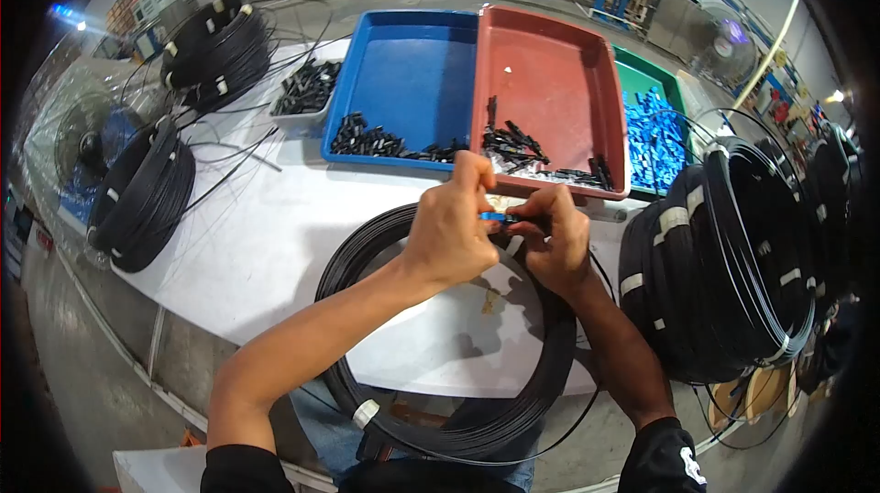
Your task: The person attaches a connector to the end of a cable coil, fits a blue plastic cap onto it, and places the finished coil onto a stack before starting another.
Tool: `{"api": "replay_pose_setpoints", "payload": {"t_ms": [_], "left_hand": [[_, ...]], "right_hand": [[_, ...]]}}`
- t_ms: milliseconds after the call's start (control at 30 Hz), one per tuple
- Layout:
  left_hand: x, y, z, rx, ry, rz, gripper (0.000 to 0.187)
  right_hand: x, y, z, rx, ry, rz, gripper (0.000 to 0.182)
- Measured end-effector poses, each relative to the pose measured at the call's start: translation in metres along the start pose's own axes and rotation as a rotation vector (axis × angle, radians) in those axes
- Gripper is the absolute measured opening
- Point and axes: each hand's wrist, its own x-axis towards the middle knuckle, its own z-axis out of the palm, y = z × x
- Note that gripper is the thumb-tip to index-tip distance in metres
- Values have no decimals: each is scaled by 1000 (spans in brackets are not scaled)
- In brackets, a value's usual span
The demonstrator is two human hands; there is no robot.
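Bench (247, 246) with black cable coil (556, 337) overhanging the near edge; in our judgement, a tug on the cable could slide it off. Beyond: red tray (550, 81) and blue tray (412, 81), each bearing black pieces towards its near side; green tray (653, 67) of blue pieces; smaller pale bin (298, 117) of black pieces. Left hand (458, 227) and right hand (555, 241) together pinch a small blue-and-black piece (496, 216) above the coil's far side, its ends hidden by fingers.
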Motion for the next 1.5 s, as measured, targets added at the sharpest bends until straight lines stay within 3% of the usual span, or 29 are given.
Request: {"api": "replay_pose_setpoints", "payload": {"t_ms": [100, 233, 333, 433, 467, 500, 600, 667, 733, 767, 800, 900, 967, 1033, 1100, 1167, 1233, 1300, 1333, 1367, 1400, 1500], "left_hand": [[3, -2, 4, -27, 59, 55, 45], [9, 0, 1, -110, -25, 24, 46], [14, -6, 0, -128, -30, 106, 49], [14, -18, -10, 16, -249, 85, 66], [13, -18, -20, 65, -348, 44, 77], [11, -29, -26, 89, -266, 168, 74], [8, -6, -98, 53, -171, 123, 54], [-17, 16, -156, 14, -72, 41, 41], [-61, 28, -206, -8, 122, 14, 32], [-88, 35, -225, -1, 257, 30, 28], [-120, 43, -237, 34, 406, -72, 25], [-232, 45, -248, 118, 747, -362, 18], [-300, 36, -228, -47, 782, -562, 21], [-332, 41, -190, -351, 800, -836, 31], [-326, 52, -155, -706, 806, -786, 38], [-307, 56, -138, -918, 798, -677, 43], [-289, 54, -131, -956, 873, -675, 43], [-280, 58, -126, -1013, 903, -669, 44], [-278, 66, -122, -950, 905, -669, 42], [-274, 72, -120, -887, 903, -667, 41], [-272, 77, -120, -988, 934, -654, 37], [-280, 67, -121, -1089, 945, -524, 32]], "right_hand": [[2, -6, -1, -120, 14, -25, 30], [2, -5, 0, -146, 8, -29, 33], [-1, 10, 3, -99, 16, -4, 33], [4, 6, 3, 94, -92, 289, 29], [7, 4, 3, 113, -85, 268, 27], [5, 16, 0, 45, -97, 229, 29], [0, 34, -6, 106, -42, 324, 20], [3, 38, -14, -32, -255, 345, 13], [0, 41, -12, -11, -320, 325, 13], [1, 43, -11, 1, -375, 302, 18], [1, 44, -14, 11, -452, 342, 27], [7, 33, -21, -26, -576, 417, 32], [9, 28, -24, -38, -648, 441, 39], [8, 17, -22, -127, -657, 258, 44], [14, -12, -20, -175, -692, 350, 47], [12, -41, -16, -451, -640, 168, 47], [4, -89, -8, -398, -680, 206, 50], [-13, -151, 3, -164, -756, 348, 71], [-29, -176, 8, -287, -741, 167, 87], [-35, -203, 14, -323, -809, 115, 102], [-43, -219, 22, -203, -897, 226, 110], [-70, -243, 67, -205, -812, 137, 117]]}}
